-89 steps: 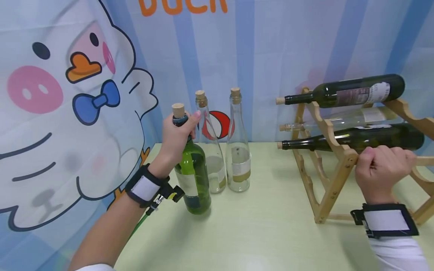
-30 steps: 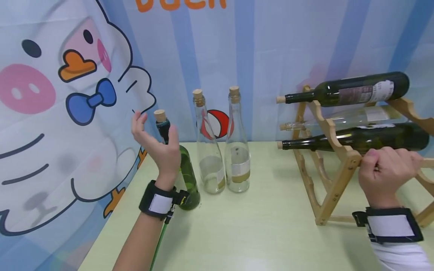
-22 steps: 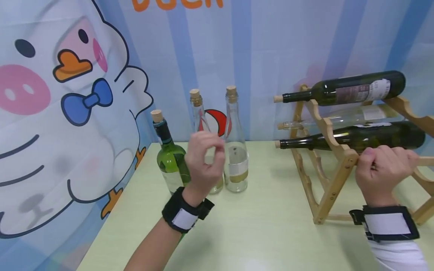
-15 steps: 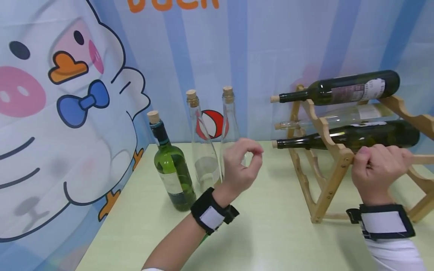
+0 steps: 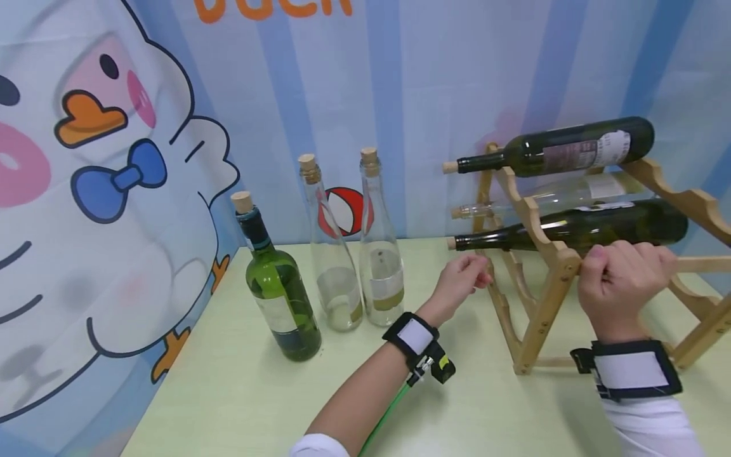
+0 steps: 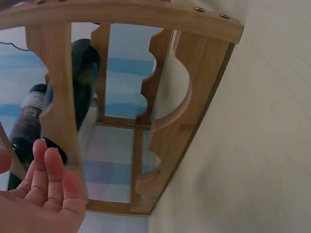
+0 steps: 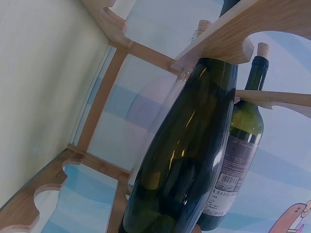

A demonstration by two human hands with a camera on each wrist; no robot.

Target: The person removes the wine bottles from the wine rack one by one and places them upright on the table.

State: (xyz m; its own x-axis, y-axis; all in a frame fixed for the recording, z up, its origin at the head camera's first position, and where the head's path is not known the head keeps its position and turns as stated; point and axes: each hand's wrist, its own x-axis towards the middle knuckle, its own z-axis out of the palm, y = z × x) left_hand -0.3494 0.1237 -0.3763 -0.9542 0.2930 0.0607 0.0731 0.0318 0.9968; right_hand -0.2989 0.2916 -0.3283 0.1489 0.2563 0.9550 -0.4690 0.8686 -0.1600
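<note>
In the head view my left hand [image 5: 457, 282] hovers by the rack's left side, just below the corked neck of a dark wine bottle [image 5: 611, 228]. Its fingers are loosely bent with nothing between them; in the left wrist view the left hand [image 6: 43, 199] shows spread fingertips beside the slats. My right hand [image 5: 624, 285] grips the near top bar of the wooden wine rack [image 5: 548, 311]. Three corked bottles lie in that rack: the near dark one, a clear bottle [image 5: 551, 195] behind it, and a labelled dark bottle [image 5: 582, 147] at the back.
A green wine bottle [image 5: 294, 324] with a cork stands upright on the pale table [image 5: 240, 406]. Two clear corked bottles, one left [image 5: 337, 279] and one right [image 5: 384, 273], stand to its right. Behind them hangs a cartoon-printed cloth [image 5: 445, 76].
My left hand has let go of the green bottle, left standing further left, and moved right to the rack. The right hand keeps its grip. The view has turned slightly right.
</note>
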